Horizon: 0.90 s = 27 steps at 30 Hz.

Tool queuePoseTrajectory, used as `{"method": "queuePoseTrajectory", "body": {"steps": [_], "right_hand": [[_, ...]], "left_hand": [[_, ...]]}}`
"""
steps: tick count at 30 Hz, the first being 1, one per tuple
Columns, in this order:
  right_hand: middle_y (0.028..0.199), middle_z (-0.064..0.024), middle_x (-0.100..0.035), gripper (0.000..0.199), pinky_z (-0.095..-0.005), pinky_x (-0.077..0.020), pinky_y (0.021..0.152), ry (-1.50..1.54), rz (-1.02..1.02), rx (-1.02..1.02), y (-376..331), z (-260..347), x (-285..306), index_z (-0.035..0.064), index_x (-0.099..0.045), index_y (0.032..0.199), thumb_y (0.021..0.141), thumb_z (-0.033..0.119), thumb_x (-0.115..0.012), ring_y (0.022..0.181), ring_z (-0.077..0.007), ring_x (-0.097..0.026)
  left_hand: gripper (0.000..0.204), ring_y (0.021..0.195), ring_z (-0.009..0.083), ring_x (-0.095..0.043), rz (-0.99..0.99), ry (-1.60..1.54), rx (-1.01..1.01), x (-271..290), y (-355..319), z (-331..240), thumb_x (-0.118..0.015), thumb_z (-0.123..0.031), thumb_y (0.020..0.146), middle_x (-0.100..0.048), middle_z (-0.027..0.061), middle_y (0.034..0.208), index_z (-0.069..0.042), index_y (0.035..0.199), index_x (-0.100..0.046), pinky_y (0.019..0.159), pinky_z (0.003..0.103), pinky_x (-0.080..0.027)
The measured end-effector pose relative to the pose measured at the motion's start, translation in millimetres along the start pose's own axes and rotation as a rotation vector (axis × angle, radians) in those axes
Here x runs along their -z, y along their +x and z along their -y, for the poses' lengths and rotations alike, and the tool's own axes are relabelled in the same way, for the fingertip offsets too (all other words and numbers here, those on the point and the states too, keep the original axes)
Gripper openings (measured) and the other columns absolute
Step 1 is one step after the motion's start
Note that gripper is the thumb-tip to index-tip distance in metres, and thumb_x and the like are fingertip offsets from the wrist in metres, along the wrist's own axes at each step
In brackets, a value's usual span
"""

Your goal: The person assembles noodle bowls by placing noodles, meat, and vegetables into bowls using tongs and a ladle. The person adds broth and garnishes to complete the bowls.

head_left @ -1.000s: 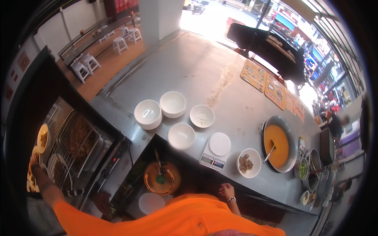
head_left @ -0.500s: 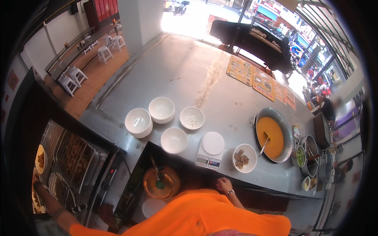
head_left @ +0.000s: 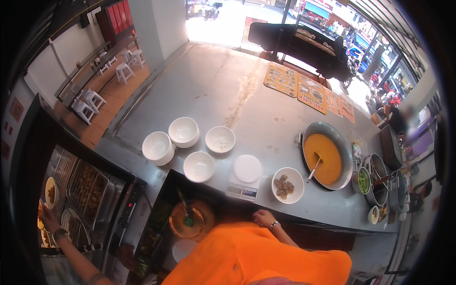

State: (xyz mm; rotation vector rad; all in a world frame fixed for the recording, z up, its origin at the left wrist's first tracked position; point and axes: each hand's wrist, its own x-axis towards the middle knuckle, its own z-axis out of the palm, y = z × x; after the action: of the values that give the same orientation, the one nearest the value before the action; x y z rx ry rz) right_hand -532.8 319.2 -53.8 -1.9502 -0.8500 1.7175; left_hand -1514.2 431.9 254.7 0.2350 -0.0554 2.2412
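Reaching into the cabinet (head_left: 85,148), the left hand (head_left: 48,220) is positioned just below a white bowl (head_left: 51,182) of food; whether anything is held cannot be told. Near the scale (head_left: 244,175), the right hand (head_left: 262,218) is kept loosely bent, its exact closure unclear.

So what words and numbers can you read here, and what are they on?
Yellow printed boards: bigger lettering I won't copy out; the rest is too small to read.
White kitchen scale: panel marks too small to read.
Blue sign outside: too blurred to read.
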Motion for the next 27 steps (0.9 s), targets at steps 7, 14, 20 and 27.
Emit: {"method": "queuePoseTrajectory", "body": {"steps": [7,14,20,27], "right_hand": [[0.092,-0.0117,-0.071,0.042,-0.0351,-0.0518,0.078,-0.556,0.312,0.231,-25.0,56.4,21.5,0.0016,-0.07,0.102,0.096,0.039,-0.052,0.085,-0.0233,-0.067],[0.089,-0.0063,-0.069,0.037,-0.0307,-0.0521,0.077,-0.48,0.774,0.487,-47.2,172.6,-4.1,0.0046,-0.067,0.105,0.099,0.037,-0.051,0.082,-0.0151,-0.064],[0.104,-0.0085,-0.064,0.053,-0.0295,-0.0546,0.078,-0.154,1.09,0.626,-87.4,269.5,-108.1,0.008,-0.042,0.142,0.1,0.039,-0.053,0.084,-0.0155,-0.065],[0.131,-0.0159,-0.052,0.083,-0.0308,-0.0557,0.081,0.094,1.147,0.506,-84.2,258.8,-178.3,0.0178,0.004,0.156,0.101,0.045,-0.052,0.094,-0.0167,-0.065]], "left_hand": [[0.05,0.132,0.0267,-0.048,-0.065,1.393,-0.146,-6.1,-80.6,67.2,-0.046,-0.018,0.102,-0.046,0.0192,0.144,0.005,0.145,-0.032,0.107,0.032,-0.045],[0.04,0.11,0.0204,-0.064,-0.224,1.098,0.014,-13.2,-186.0,134.8,-0.053,-0.016,0.1,-0.061,0.0198,0.126,0.007,0.132,-0.045,0.093,0.024,-0.056],[0.029,0.088,0.0147,-0.066,-0.335,1.223,0.144,-52.7,-327.7,194.8,-0.055,-0.019,0.097,-0.067,0.0112,0.104,0.002,0.118,-0.055,0.072,0.022,-0.055],[0.044,0.063,0.0226,-0.067,-0.362,1.209,0.51,-31.9,-442.2,314.0,-0.051,-0.009,0.092,-0.065,0.018,0.094,-0.002,0.134,-0.038,0.047,0.026,-0.056]]}}
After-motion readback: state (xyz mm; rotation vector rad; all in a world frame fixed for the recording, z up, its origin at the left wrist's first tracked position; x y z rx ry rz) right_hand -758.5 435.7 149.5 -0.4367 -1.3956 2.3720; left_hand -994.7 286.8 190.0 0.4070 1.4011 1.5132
